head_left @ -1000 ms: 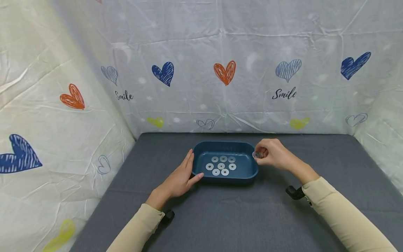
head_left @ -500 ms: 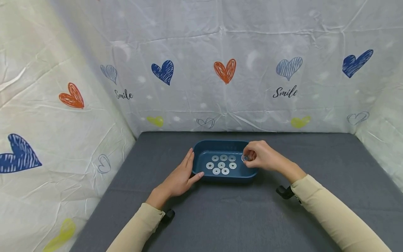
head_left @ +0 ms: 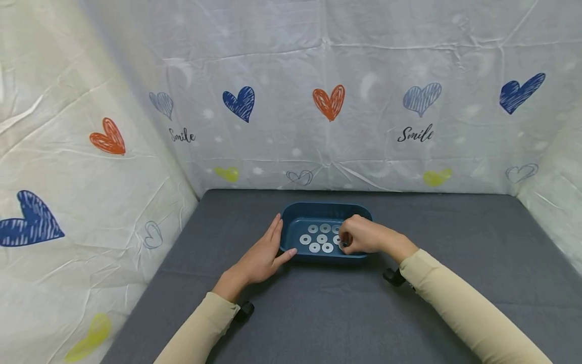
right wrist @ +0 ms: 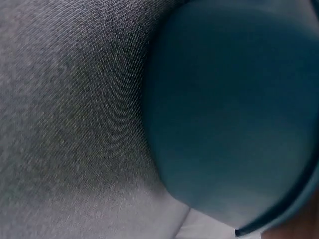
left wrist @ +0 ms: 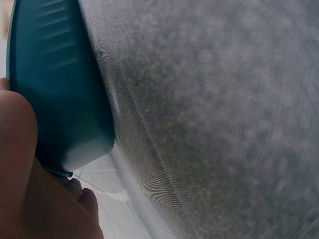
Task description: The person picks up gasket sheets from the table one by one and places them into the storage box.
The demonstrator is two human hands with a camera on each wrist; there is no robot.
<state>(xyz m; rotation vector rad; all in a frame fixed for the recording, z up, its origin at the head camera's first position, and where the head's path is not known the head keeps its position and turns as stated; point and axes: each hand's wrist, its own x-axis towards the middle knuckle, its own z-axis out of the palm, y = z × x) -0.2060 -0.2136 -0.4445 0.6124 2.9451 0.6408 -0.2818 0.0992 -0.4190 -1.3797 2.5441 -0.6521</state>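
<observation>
A blue rectangular tray (head_left: 326, 257) sits on the table with several flat metal washers (head_left: 319, 239) laid out in rows on its floor. At the tray's left end my left hand (head_left: 258, 261) rests with straight fingers along the side and the thumb on the front rim. My right hand (head_left: 367, 235) reaches over the tray's right part, thumb and fingers together on a washer (head_left: 342, 246) low by the tray floor. That hand partly covers the washers on the right. In the left wrist view, the left hand touches the outer wall of the tray (left wrist: 65, 89).
Grey cloth (head_left: 318, 313) covers the table. White curtains (head_left: 273, 141) with printed hearts hang behind and at both sides. A black wrist device (head_left: 393, 277) shows by the right sleeve, and another black wrist device (head_left: 244, 311) by the left sleeve.
My right hand has moved left and down from the tray's right rim, carrying the washer in to the tray floor beside the other washers. The left hand has stayed at the tray's left end.
</observation>
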